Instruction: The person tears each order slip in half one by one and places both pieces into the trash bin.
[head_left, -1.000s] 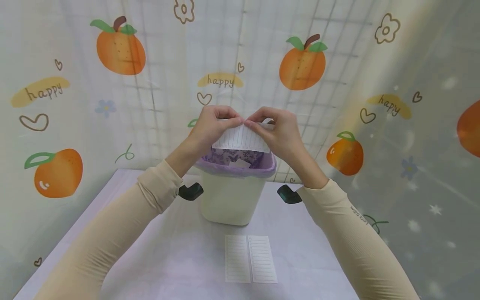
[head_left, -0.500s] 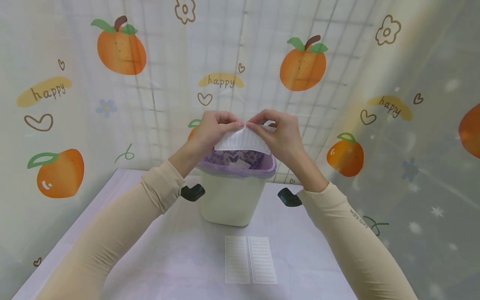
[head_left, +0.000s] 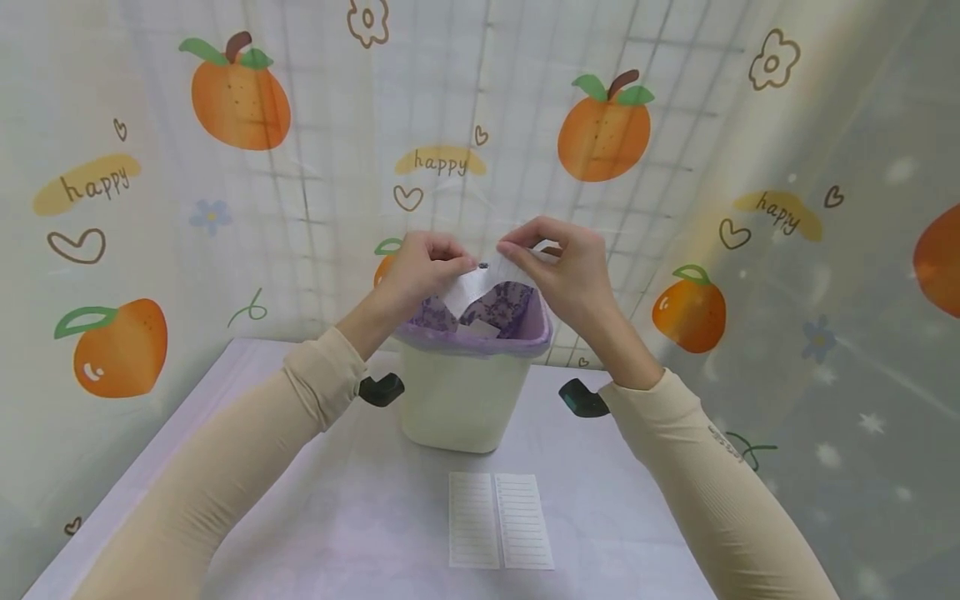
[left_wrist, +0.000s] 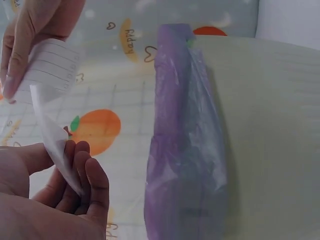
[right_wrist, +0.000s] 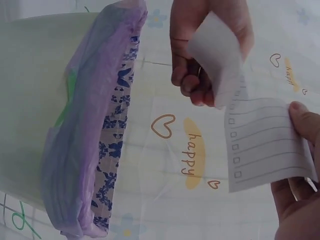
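Above the bin, both hands hold a lined white sheet with small checkbox squares, torn partway. My left hand [head_left: 427, 265] pinches the left portion [left_wrist: 52, 132], which is twisted with its plain side showing. Between thumb and fingers, my right hand [head_left: 570, 262] grips the lined right portion [right_wrist: 265, 137]. In the right wrist view the two portions still meet near the checkbox edge. Below them stands a pale cream bin [head_left: 465, 400] with a purple bag liner [head_left: 487, 344] folded over its rim. A white paper piece [head_left: 480, 330] shows inside its mouth.
Two lined paper strips, the left one [head_left: 474, 521] and the right one [head_left: 525, 521], lie side by side on the lilac-white tabletop [head_left: 337, 500] in front of the bin. A curtain [head_left: 337, 167] printed with oranges hangs behind. Black wrist devices [head_left: 382, 389] sit at both cuffs.
The sheet has split from its top edge between the hands. The left portion has turned over and hangs at a slant; the hands have moved slightly apart.
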